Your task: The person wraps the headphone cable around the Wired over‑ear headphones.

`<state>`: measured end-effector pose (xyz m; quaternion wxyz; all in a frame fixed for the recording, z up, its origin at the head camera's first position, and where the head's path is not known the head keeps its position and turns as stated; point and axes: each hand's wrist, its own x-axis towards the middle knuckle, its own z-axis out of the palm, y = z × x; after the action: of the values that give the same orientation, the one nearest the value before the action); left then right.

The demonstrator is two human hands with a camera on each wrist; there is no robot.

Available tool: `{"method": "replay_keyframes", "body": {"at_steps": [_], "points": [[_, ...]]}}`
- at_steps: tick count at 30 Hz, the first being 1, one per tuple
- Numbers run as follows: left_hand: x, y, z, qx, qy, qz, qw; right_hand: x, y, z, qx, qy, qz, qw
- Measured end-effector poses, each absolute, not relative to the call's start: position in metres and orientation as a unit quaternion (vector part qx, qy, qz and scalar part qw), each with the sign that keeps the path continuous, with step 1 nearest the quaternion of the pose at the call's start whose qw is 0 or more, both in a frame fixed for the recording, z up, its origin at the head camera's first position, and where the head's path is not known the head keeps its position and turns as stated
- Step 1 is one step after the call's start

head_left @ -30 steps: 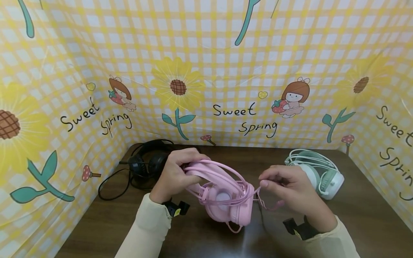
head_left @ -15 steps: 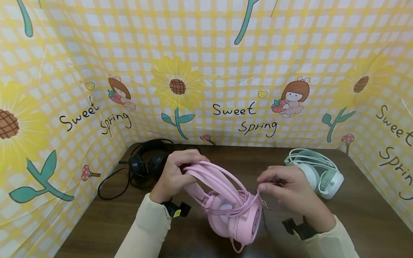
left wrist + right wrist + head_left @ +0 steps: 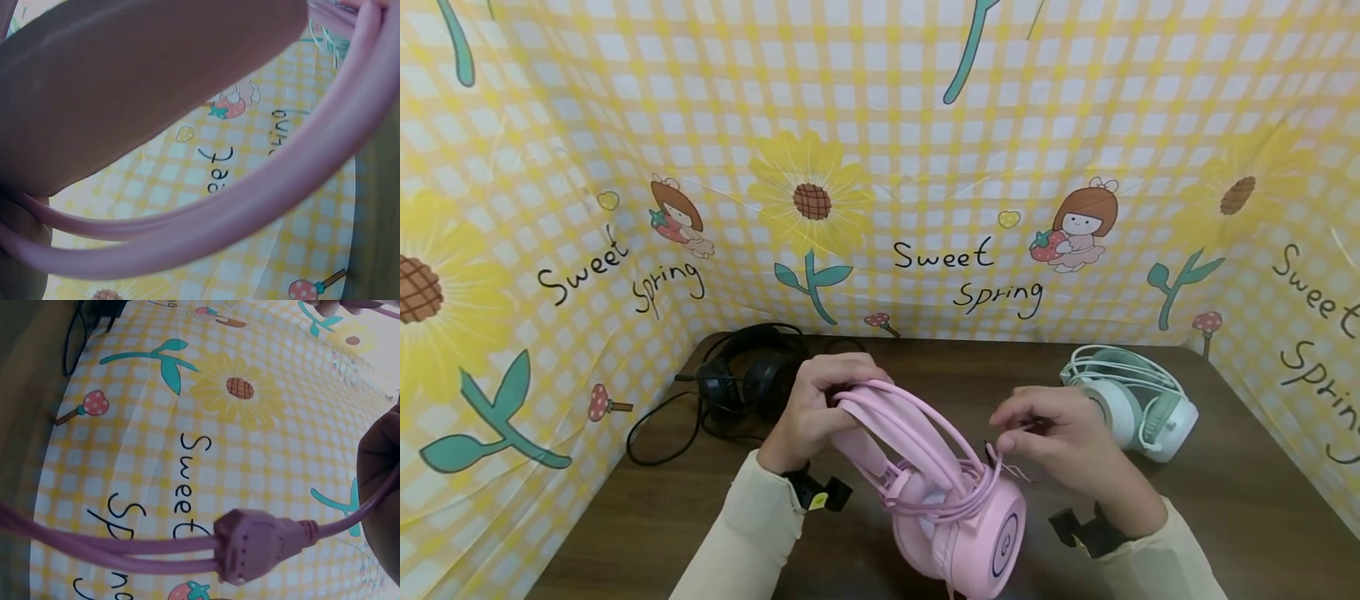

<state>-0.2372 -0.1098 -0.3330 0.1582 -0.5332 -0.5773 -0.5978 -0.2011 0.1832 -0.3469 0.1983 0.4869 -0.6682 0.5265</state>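
A pair of pink headphones (image 3: 955,500) hangs tilted over the table in the head view, its ear cups low and to the right. My left hand (image 3: 823,408) grips the top of the headband. In the left wrist view, thin pink tubes (image 3: 206,231) of the band curve across, close to the camera. Pink cord (image 3: 951,507) is wound around the ear cups. My right hand (image 3: 1063,433) pinches part of this cord just right of the cups. The right wrist view shows a pink cord splitter (image 3: 250,547), with its single cord running to my right fingers.
Black headphones (image 3: 748,375) with a loose cable lie at the back left of the brown table (image 3: 647,517). White-and-green headphones (image 3: 1138,404) with wound cable lie at the back right. Yellow checked cloth (image 3: 910,167) encloses the table at the back and sides.
The pink headphones' ear cups have swung down and to the right, and one cup's round outer face now shows. My right hand has shifted slightly left, still with the cord.
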Motion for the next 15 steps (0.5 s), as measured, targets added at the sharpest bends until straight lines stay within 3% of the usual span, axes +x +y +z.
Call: {"method": "replay_keyframes", "body": {"at_steps": [15], "points": [[-0.236, -0.102, -0.336, -0.52, -0.553, -0.637, 0.135, -0.21, 0.167, -0.364, 0.496, -0.666, 0.526, 0.182]]}}
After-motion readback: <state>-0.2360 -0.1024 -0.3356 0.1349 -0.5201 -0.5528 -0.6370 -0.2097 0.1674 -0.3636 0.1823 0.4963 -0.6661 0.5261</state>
